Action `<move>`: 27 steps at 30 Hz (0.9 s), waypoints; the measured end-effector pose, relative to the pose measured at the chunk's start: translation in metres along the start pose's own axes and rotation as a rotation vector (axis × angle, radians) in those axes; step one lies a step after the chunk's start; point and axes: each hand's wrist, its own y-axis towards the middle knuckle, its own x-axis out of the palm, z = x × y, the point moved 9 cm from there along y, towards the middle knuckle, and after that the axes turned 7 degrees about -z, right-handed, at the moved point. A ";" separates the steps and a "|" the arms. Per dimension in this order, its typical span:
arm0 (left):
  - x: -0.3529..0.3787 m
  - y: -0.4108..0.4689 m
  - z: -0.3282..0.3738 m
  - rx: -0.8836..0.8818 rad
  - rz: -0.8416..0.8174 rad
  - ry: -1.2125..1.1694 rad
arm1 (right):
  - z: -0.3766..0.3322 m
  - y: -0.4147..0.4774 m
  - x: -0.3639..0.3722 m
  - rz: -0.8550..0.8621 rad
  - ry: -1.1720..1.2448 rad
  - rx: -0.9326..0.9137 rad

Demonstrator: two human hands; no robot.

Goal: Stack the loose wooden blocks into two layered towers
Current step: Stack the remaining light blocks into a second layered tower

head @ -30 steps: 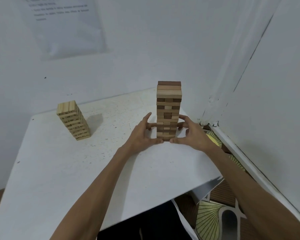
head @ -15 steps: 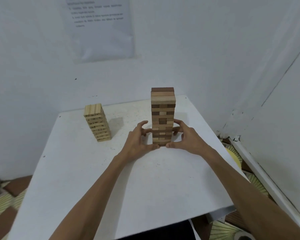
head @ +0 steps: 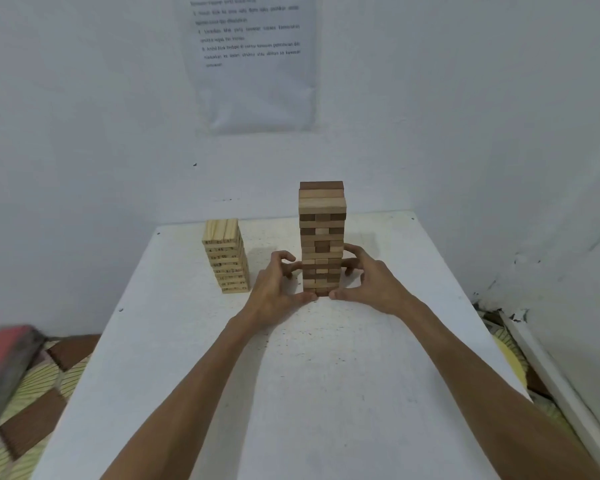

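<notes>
- The tall tower [head: 322, 237] of dark and light wooden blocks stands upright on the white desk [head: 326, 393], toward the far edge and a little right of the middle.
- The left hand [head: 278, 289] holds the tall tower low on its left side, fingers curled against the blocks and thumb at the base.
- The right hand [head: 369, 282] mirrors it on the other side, fingers curled round the lower layers and thumb touching the bottom.
- A shorter tower [head: 226, 256] of pale blocks stands to the left, apart from both hands.
- A printed sheet [head: 253, 64] hangs on the wall behind.
</notes>
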 end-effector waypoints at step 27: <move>0.006 0.006 -0.003 -0.089 0.020 -0.591 | -0.011 0.019 0.014 0.234 0.767 0.053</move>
